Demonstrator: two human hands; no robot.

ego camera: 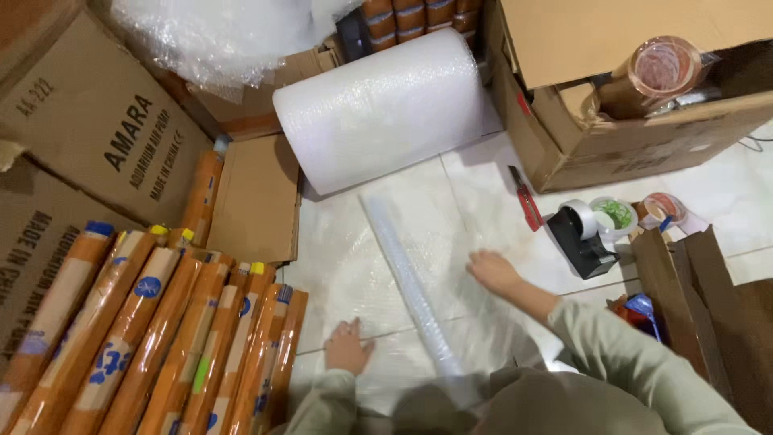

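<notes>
A long bubble-wrapped tube lay between the two flat, open, empty hands, its long axis running away from the person, nearer the right hand than the left hand.

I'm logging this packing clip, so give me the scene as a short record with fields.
Left hand: flat on the bubble wrap sheet on the floor
Right hand: flat on the sheet, right of the wrapped long item
Behind: big bubble wrap roll
Left: orange long boxes
Right: tape dispenser, red cutter
</notes>
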